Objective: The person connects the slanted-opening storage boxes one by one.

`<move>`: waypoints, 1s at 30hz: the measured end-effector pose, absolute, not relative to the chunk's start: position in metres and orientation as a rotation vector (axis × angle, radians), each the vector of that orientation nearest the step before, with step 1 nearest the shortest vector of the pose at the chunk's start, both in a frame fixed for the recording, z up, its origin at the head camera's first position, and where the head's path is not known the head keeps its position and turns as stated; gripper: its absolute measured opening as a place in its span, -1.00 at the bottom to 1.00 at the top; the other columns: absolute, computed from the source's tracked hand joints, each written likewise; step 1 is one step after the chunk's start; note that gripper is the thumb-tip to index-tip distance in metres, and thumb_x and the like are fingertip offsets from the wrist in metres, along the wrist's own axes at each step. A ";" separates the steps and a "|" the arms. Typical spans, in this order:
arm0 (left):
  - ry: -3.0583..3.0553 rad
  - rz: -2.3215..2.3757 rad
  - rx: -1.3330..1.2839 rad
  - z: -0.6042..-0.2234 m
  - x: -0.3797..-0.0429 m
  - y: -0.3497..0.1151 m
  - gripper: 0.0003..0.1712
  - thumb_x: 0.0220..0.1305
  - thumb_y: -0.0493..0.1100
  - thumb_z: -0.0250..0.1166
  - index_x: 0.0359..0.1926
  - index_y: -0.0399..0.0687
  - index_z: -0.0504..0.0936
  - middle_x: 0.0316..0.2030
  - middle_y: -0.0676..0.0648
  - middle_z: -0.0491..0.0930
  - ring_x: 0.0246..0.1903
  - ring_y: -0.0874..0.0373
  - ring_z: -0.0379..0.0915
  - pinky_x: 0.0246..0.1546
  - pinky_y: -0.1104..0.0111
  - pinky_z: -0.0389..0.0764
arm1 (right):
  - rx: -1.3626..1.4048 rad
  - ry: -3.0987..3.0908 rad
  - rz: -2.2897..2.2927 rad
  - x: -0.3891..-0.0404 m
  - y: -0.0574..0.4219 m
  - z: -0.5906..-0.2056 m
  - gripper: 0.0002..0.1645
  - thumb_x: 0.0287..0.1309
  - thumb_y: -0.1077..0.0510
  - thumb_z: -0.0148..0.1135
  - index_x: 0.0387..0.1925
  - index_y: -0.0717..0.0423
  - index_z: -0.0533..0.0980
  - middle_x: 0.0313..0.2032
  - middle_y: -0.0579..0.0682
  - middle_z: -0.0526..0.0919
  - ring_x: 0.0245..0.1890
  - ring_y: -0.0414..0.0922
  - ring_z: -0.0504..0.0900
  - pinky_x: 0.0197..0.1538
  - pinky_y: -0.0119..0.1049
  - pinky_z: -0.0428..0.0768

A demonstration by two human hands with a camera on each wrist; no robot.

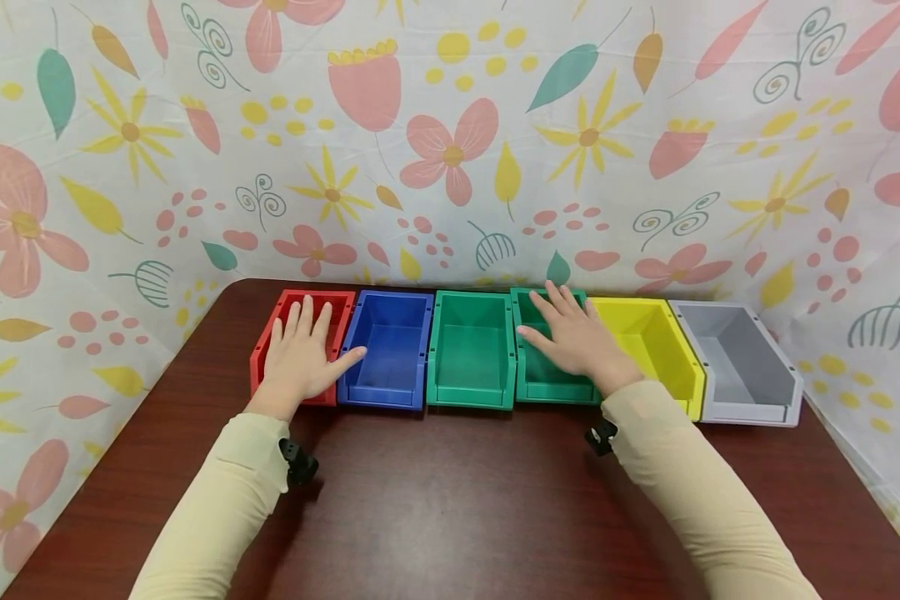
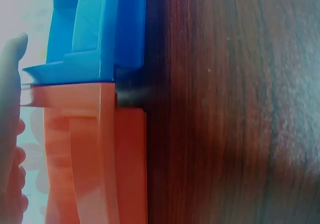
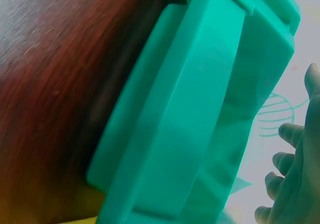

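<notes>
My left hand (image 1: 297,358), fingers spread, is over the red bin (image 1: 339,321) at the left end of a row and hides much of it. Its thumb points toward the blue bin (image 1: 385,350). My right hand (image 1: 573,337), also spread, hovers above the right-hand green bin (image 1: 555,390). Beside that stands another green bin (image 1: 470,354). Neither hand holds anything. In the left wrist view the red bin (image 2: 92,159) and blue bin (image 2: 90,64) adjoin, with the left hand (image 2: 7,134) at the edge. The right wrist view has the green bin (image 3: 175,124) and right hand (image 3: 300,169).
A yellow bin (image 1: 637,321) and a grey bin (image 1: 742,354) finish the row on the right. The bins line the back of a dark wooden table (image 1: 450,500). Behind hangs a white cloth (image 1: 450,75) printed with flowers and leaves.
</notes>
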State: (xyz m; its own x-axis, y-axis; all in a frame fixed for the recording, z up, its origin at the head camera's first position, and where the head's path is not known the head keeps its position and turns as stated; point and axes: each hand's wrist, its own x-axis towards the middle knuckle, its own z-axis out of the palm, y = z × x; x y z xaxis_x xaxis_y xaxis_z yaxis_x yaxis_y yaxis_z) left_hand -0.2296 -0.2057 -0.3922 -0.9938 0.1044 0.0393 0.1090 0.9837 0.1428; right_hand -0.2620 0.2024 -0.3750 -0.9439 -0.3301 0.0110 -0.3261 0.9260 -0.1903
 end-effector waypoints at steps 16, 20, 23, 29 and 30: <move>-3.085 -0.242 -0.124 -0.391 -0.226 -0.224 0.22 0.08 0.63 -0.24 0.49 -0.15 -0.16 0.47 -0.34 -0.30 0.44 -0.30 -0.44 0.37 -0.19 -0.39 | -0.588 3.008 -0.307 -0.267 0.172 -0.368 -0.02 0.22 -0.52 -0.38 0.50 -0.11 -0.16 0.50 0.10 -0.26 0.50 0.11 -0.29 0.41 0.25 -0.26; -3.081 -0.266 -0.098 -0.390 -0.225 -0.228 0.22 0.09 0.62 -0.23 0.49 -0.16 -0.16 0.47 -0.34 -0.31 0.44 -0.31 -0.44 0.37 -0.19 -0.39 | -0.611 3.003 -0.312 -0.267 0.164 -0.367 -0.01 0.22 -0.52 -0.37 0.50 -0.09 -0.15 0.50 0.08 -0.26 0.50 0.10 -0.29 0.42 0.25 -0.25; -3.075 -0.282 -0.083 -0.389 -0.224 -0.232 0.22 0.09 0.62 -0.22 0.49 -0.16 -0.16 0.47 -0.34 -0.31 0.44 -0.32 -0.43 0.37 -0.20 -0.37 | -0.623 3.003 -0.313 -0.267 0.158 -0.367 -0.01 0.22 -0.52 -0.36 0.50 -0.09 -0.15 0.51 0.07 -0.26 0.50 0.08 -0.29 0.42 0.23 -0.25; -3.073 -0.313 -0.069 -0.388 -0.222 -0.237 0.22 0.10 0.61 -0.23 0.48 -0.19 -0.16 0.46 -0.35 -0.31 0.43 -0.34 -0.42 0.36 -0.21 -0.37 | -0.625 3.005 -0.298 -0.268 0.149 -0.369 -0.01 0.20 -0.54 -0.38 0.50 -0.14 -0.17 0.51 0.03 -0.26 0.50 0.07 -0.29 0.44 0.19 -0.24; -3.076 -0.320 -0.064 -0.388 -0.222 -0.238 0.22 0.10 0.61 -0.23 0.48 -0.19 -0.17 0.46 -0.36 -0.32 0.43 -0.35 -0.42 0.36 -0.21 -0.37 | -0.628 3.004 -0.299 -0.268 0.147 -0.369 -0.01 0.20 -0.54 -0.39 0.50 -0.14 -0.17 0.51 0.03 -0.26 0.50 0.07 -0.29 0.44 0.19 -0.24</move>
